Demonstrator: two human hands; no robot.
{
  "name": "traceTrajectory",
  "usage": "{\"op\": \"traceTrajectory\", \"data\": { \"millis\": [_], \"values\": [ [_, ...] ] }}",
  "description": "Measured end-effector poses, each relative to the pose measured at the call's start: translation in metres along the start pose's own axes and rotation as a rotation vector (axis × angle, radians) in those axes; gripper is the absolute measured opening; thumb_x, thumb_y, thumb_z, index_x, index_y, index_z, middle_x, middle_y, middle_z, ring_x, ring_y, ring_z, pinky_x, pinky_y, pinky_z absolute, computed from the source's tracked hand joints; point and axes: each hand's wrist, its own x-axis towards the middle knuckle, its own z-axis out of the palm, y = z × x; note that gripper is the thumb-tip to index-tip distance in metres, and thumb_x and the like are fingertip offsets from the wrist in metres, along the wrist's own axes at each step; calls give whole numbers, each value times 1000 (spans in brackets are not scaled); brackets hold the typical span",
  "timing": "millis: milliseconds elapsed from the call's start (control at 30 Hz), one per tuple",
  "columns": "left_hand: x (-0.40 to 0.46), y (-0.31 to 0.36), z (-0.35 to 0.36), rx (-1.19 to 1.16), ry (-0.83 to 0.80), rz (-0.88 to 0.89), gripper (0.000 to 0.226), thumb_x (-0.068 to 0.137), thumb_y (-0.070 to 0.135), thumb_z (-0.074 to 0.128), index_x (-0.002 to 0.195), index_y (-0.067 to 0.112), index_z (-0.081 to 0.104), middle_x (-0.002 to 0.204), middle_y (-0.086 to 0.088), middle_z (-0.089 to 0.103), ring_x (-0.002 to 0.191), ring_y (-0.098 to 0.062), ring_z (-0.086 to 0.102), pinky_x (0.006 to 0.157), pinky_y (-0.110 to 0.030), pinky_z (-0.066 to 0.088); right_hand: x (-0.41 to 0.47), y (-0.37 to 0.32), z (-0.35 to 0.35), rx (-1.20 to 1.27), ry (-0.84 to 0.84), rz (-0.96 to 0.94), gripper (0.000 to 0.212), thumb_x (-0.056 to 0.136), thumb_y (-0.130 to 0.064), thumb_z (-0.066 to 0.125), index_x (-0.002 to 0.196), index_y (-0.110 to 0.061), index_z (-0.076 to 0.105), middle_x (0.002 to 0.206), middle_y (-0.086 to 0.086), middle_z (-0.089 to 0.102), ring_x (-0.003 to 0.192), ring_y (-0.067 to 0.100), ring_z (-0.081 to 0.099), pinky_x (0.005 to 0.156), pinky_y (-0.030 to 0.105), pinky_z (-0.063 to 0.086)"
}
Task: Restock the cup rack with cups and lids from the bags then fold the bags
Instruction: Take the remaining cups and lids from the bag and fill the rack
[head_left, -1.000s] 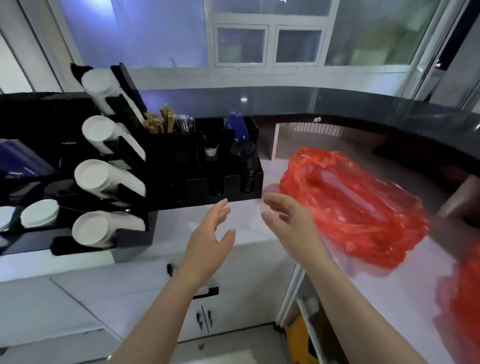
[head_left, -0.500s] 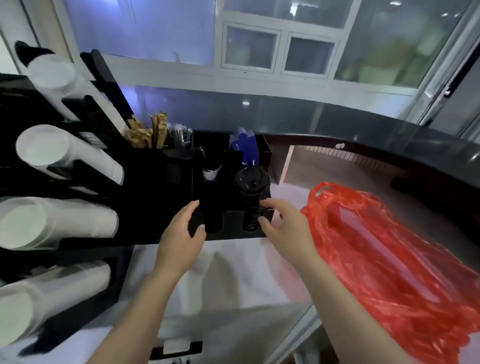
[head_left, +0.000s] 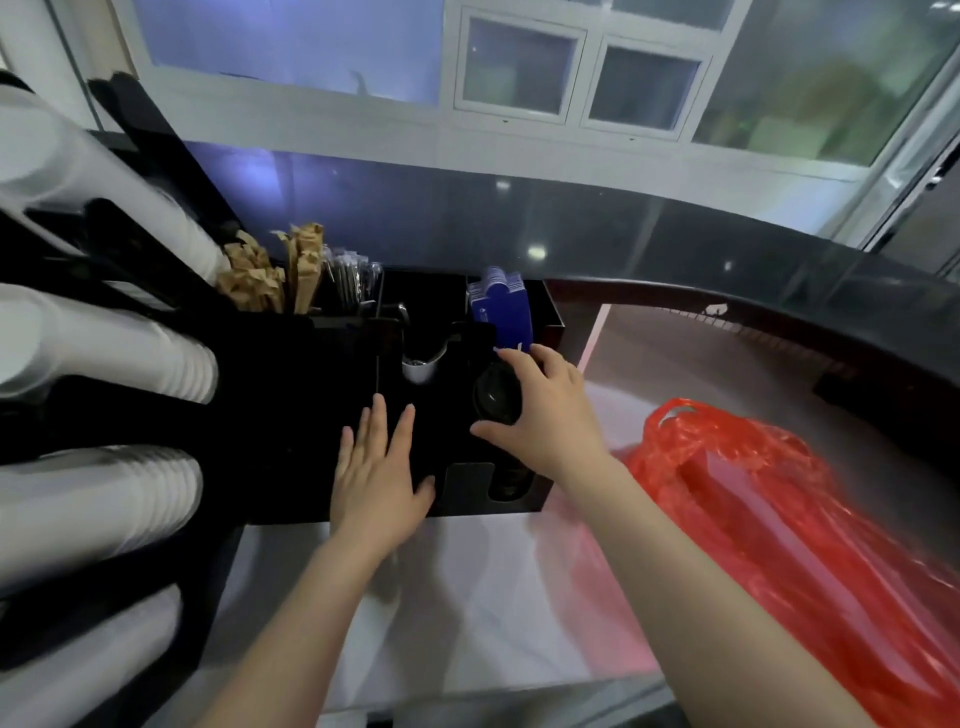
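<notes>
— Since half a second ago, what has been moved?
— Both hands have been carried forward onto the black organizer (head_left: 291, 426). The left hand (head_left: 376, 467) is laid flat on it, fingers straight.
— And nearer?
— A red plastic bag (head_left: 789, 530) is seen lying on the white table (head_left: 467, 597) at right.
— The right hand (head_left: 545, 415)?
— It is curled round the black lid stack (head_left: 496, 397) in the rightmost slot. White cup stacks (head_left: 104, 348) are held in the rack at left.
</notes>
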Motion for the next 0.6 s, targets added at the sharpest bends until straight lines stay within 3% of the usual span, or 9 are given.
{"op": "traceTrajectory", "data": {
  "millis": [133, 233, 333, 433, 600],
  "values": [
    [1, 0, 4, 56, 8, -5, 90, 89, 46, 51, 151, 25, -9, 148, -3, -32, 146, -19, -15, 105, -29, -28, 4, 14, 7, 38, -89, 27, 89, 71, -44, 77, 144, -36, 28, 154, 3, 21, 133, 33, 36, 103, 45, 43],
    [0, 0, 5, 108, -3, 0, 92, 89, 47, 51, 151, 24, -12, 147, -6, -35, 144, -18, -19, 103, -29, -32, 6, 23, 9, 98, -48, 7, 85, 70, -39, 78, 142, -35, 32, 148, 3, 29, 123, 30, 47, 96, 37, 47],
    [-1, 0, 4, 136, -17, 2, 93, 88, 47, 52, 151, 24, -14, 147, -7, -36, 144, -19, -20, 104, -30, -30, 10, 29, 9, 210, 7, -8, 83, 67, -36, 80, 139, -32, 39, 140, -1, 38, 118, 18, 51, 90, 22, 41],
    [-1, 0, 2, 142, -29, 13, 94, 88, 46, 54, 151, 24, -13, 146, -7, -36, 139, -15, -25, 101, -27, -34, 12, 33, 4, 314, 62, 4, 81, 66, -34, 81, 137, -33, 42, 136, -4, 41, 115, 10, 50, 88, 17, 37],
    [-2, 1, 0, 108, -35, 22, 96, 87, 44, 57, 151, 24, -11, 147, -6, -35, 141, -15, -24, 104, -27, -32, 10, 29, -13, 372, 148, -42, 80, 66, -33, 81, 136, -36, 43, 135, -10, 41, 107, -7, 39, 82, 2, 27]
  ]
}}
